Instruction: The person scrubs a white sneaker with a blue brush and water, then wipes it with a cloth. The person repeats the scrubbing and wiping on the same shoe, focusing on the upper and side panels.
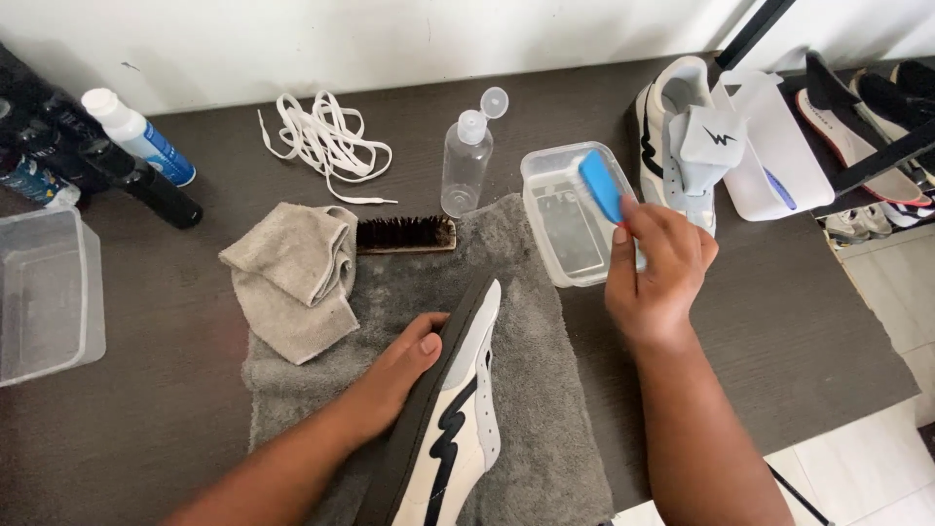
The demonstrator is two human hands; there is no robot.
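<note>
1. On the dark brown table (166, 321), a grey towel (545, 429) lies spread in the middle, and a white sneaker (458, 429) with a black zigzag stripe rests on it, tipped onto its side with the dark sole facing left.
2. The left hand (404, 375) presses flat against that sole, fingers loosely curled round its edge and thumb on top, steadying the sneaker rather than lifting it.
3. The right hand (657, 273) is closed round a blue-handled brush (596, 185), held over a small clear tub (570, 219) just beside the towel's right edge; whether the bristles touch the tub's contents is hard to tell.
4. Behind the towel, a wooden brush with dark bristles (404, 235) lies near a crumpled beige cloth (292, 278) that overlaps the towel's left corner.
5. Further back stand a clear squeeze bottle (466, 161) with its flip cap open and a loose heap of white laces (326, 141).
6. At the far left sit a white-and-blue bottle (136, 131), a black bottle (146, 180) lying down, and a larger clear plastic box (44, 297) at the table's edge.
7. At the far right, a second sneaker (677, 136) lies well apart from the first, with white insoles (779, 151) beside it.
8. A white wall (390, 39) runs behind the table, pale floor tiles (877, 468) show at lower right, and more shoes (877, 107) sit on a rack past the table's right end.
</note>
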